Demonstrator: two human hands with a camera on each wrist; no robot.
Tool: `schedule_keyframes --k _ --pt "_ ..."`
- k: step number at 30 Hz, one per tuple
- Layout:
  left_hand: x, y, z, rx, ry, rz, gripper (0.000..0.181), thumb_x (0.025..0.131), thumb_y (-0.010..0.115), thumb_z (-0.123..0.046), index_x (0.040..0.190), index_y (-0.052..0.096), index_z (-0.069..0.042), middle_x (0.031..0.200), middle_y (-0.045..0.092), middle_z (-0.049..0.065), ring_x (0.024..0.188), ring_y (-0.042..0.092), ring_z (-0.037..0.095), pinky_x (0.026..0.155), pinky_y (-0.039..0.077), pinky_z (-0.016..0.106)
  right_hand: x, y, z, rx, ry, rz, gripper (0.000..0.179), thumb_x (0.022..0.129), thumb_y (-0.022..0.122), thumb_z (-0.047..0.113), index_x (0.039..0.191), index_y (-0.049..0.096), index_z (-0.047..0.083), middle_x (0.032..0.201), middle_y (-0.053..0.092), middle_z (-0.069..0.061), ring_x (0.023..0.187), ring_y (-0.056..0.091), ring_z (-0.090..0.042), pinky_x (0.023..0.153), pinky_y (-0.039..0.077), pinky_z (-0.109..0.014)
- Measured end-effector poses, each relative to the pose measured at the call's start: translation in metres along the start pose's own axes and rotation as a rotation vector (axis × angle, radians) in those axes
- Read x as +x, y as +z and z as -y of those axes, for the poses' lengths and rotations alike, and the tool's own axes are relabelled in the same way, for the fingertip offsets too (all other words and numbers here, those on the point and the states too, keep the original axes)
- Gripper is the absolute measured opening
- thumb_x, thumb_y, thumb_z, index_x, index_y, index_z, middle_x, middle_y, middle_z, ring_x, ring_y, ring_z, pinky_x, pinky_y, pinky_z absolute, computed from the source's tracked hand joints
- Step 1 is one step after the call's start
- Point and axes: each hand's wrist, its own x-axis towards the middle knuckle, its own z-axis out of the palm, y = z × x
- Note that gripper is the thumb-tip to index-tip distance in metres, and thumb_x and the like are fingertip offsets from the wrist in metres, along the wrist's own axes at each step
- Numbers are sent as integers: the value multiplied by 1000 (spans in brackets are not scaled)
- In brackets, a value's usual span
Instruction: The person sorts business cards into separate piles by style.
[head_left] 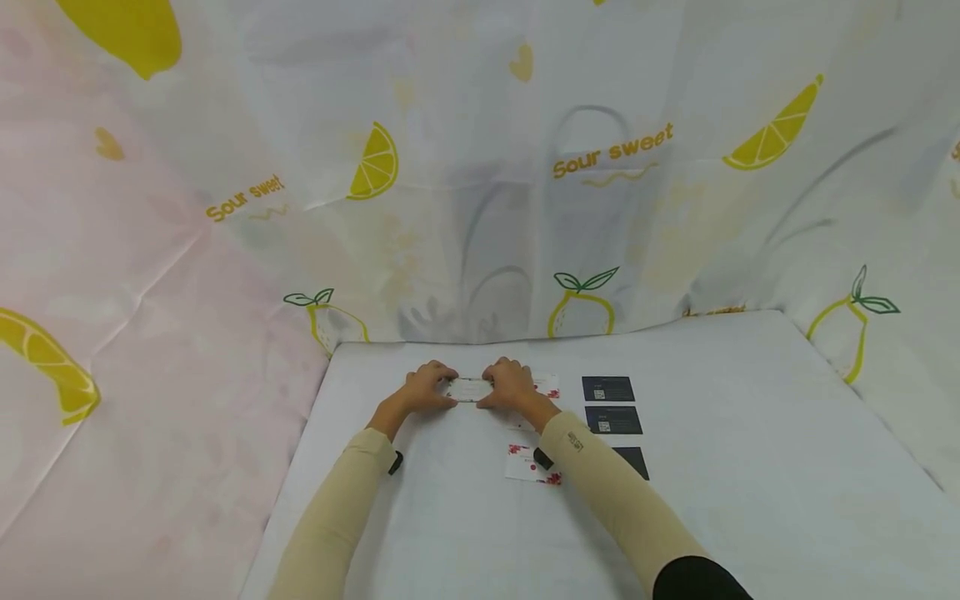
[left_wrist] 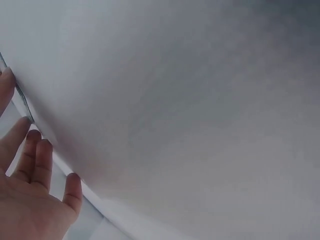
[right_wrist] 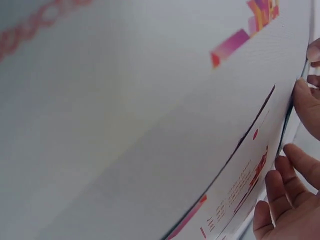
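A white card [head_left: 469,389] with small dark and red marks at its edge lies at the far part of the white table. My left hand [head_left: 429,388] pinches its left end between thumb and fingers. At the opposite end my right hand [head_left: 510,387] grips it the same way. In the left wrist view the left hand [left_wrist: 37,200] has its fingertips along a thin dark edge. Fingertips of the right hand [right_wrist: 292,200] sit along a similar edge in the right wrist view. Partly behind the right hand is another white card [head_left: 547,386] with red flowers.
Below the right wrist, a white floral card [head_left: 532,464] is partly covered by the sleeve. A column of dark cards stands to the right: a far one [head_left: 609,389], a middle one [head_left: 613,420] and a near one [head_left: 634,462] partly under the forearm. A lemon-print curtain [head_left: 465,250] rises behind the table [head_left: 750,467].
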Motion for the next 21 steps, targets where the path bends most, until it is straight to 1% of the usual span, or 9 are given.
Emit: schedule_keyframes --k 3,6,8,10,12,15,17,19,21 --pt "0 0 1 -5 -7 7 55 82 80 -25 131 61 -8 133 54 16 122 51 32 98 34 60 0 -2 -1 -5 -1 8 66 76 81 50 129 64 14 122 62 -7 112 58 -29 96 43 -47" --pt "1 -1 1 -15 -16 -6 60 83 79 -27 135 58 -7 135 52 17 121 53 31 100 34 62 -1 -13 -3 31 -25 -1 70 79 79 50 135 59 13 124 62 -8 114 58 -30 99 43 -49" --pt "0 1 0 -30 -17 -39 61 84 78 -29 137 56 -8 136 51 17 120 54 32 101 35 63 -4 -21 -6 83 -45 -22 66 81 79 45 136 59 13 125 62 -10 115 58 -30 100 43 -50" --pt "-1 2 -1 -29 8 -92 58 87 76 -30 137 56 -8 136 52 17 121 55 33 101 36 62 -9 -30 -13 138 -62 -41 63 82 79 39 135 59 12 126 60 -12 115 58 -31 100 43 -50" --pt "-3 3 -4 -19 64 -165 55 89 74 -31 135 57 -7 134 54 17 121 55 34 100 39 61 -15 -35 -24 171 -76 -58 60 84 79 36 135 59 11 128 59 -12 114 59 -30 100 44 -48" --pt "-6 4 -14 -17 199 -270 54 88 74 -32 132 59 -4 131 57 19 121 56 37 98 41 61 -25 -40 -44 194 -83 -74 61 84 79 34 136 58 11 133 56 -13 113 60 -29 98 47 -47" --pt "-7 4 -24 -35 288 -319 55 86 76 -32 129 61 -3 129 59 19 119 57 38 97 43 61 -31 -43 -56 200 -103 -88 62 83 80 33 137 57 10 136 55 -14 113 60 -29 97 48 -46" --pt "-5 4 -35 -50 360 -329 54 85 77 -33 128 62 -4 128 60 18 118 58 37 96 45 59 -37 -46 -67 218 -109 -97 63 83 80 31 137 57 9 138 54 -14 112 60 -30 94 50 -47" --pt "1 7 -45 -52 398 -308 52 86 76 -34 128 62 -6 128 60 16 118 58 35 96 46 57 -41 -48 -76 219 -122 -101 61 83 80 30 136 58 8 135 56 -15 109 61 -30 91 51 -47"
